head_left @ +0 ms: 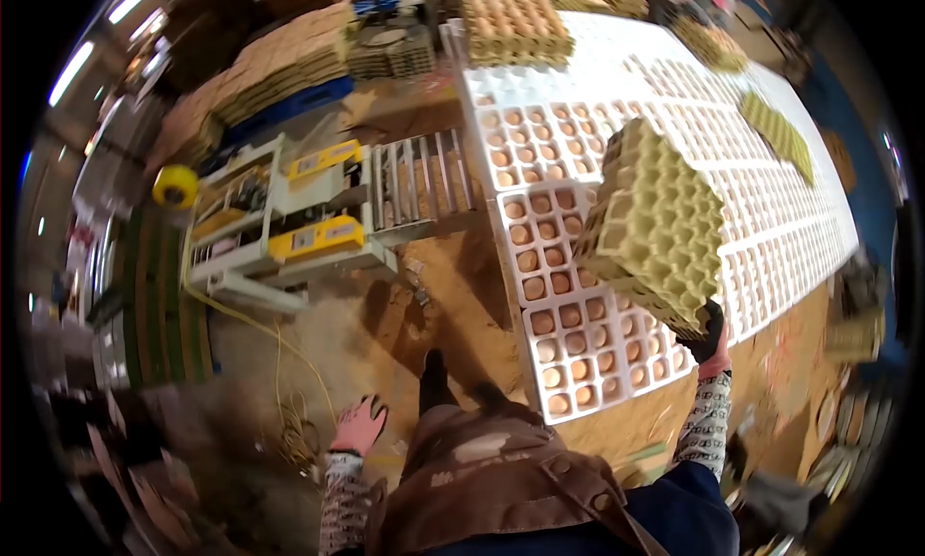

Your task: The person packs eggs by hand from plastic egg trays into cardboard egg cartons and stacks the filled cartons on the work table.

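Observation:
My right hand, in a pink and black glove, grips the lower corner of a stack of pulp egg trays. The stack is tilted, its top tray shows bare cups, and it hangs over white foam trays of brown eggs. Its underside is hidden. Down by my left side, my left hand wears a pink glove and holds nothing, its fingers apart. Under the stack, the egg-filled foam trays are partly covered.
A pulp-tray stack filled with eggs stands at the table's far end. A single pulp tray lies on the right. To the left is a roller conveyor joined to a machine with yellow panels. A yellow cable crosses the floor.

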The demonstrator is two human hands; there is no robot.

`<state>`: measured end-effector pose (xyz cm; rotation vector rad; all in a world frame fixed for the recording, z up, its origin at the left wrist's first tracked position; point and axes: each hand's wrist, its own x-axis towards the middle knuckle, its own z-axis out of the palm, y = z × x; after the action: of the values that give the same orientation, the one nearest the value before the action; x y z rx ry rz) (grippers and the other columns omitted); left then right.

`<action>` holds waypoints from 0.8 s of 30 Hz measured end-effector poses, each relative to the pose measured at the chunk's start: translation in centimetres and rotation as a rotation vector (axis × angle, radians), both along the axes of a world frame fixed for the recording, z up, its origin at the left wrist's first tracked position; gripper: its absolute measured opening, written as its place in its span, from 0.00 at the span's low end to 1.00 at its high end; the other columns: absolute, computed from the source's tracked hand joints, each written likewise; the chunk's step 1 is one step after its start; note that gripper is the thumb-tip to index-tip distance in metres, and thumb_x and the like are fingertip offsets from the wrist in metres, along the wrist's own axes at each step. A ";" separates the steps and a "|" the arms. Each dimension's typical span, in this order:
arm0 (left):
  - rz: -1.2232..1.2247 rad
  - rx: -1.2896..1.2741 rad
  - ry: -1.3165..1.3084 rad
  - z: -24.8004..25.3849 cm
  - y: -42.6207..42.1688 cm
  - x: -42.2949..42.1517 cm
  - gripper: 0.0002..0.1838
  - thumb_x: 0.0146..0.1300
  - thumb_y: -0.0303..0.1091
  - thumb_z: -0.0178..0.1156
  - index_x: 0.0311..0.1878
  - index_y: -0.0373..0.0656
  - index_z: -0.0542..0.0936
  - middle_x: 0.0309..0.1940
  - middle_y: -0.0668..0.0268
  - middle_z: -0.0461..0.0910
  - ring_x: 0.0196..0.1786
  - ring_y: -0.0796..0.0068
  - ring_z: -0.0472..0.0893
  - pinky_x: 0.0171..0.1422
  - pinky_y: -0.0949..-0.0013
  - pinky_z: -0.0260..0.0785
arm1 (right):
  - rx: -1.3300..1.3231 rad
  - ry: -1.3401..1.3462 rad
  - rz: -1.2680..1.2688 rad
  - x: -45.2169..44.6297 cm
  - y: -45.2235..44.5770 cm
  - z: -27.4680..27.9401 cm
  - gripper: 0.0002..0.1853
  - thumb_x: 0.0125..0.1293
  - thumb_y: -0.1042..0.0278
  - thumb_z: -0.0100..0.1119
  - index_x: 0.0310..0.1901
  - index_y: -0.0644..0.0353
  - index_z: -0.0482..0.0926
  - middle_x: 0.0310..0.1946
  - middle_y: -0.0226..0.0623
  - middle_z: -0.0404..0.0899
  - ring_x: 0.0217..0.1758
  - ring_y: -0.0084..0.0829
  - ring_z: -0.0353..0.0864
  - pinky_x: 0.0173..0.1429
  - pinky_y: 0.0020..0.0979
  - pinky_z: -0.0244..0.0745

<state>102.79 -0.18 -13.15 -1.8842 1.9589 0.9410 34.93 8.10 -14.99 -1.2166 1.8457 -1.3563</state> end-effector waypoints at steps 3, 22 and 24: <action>-0.370 -0.040 0.081 -2.3 -9.8 0.4 0.27 0.69 0.52 0.52 0.63 0.43 0.74 0.61 0.54 0.75 0.63 0.51 0.73 0.69 0.56 0.63 | -0.121 -0.072 -0.345 7.2 4.4 2.1 0.20 0.71 0.52 0.51 0.58 0.55 0.75 0.50 0.35 0.80 0.47 0.35 0.83 0.38 0.36 0.87; -0.681 -0.007 0.758 2.4 -41.2 -19.2 0.26 0.66 0.39 0.58 0.66 0.41 0.72 0.63 0.55 0.74 0.65 0.57 0.73 0.71 0.61 0.63 | -0.236 -1.038 -0.816 -1.0 -11.8 5.7 0.35 0.64 0.37 0.57 0.70 0.39 0.62 0.65 0.37 0.67 0.63 0.44 0.72 0.65 0.50 0.70; -0.331 0.009 0.877 -0.2 -47.6 -19.0 0.25 0.69 0.40 0.57 0.66 0.41 0.72 0.62 0.55 0.75 0.65 0.63 0.74 0.71 0.64 0.63 | -0.052 -1.027 -0.584 0.3 -18.8 5.1 0.30 0.70 0.40 0.51 0.70 0.41 0.65 0.64 0.37 0.71 0.60 0.42 0.76 0.63 0.47 0.74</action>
<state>83.78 -47.79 -13.38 -1.1318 2.5765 1.8497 35.25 -10.68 -9.90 0.1280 1.3871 -1.8359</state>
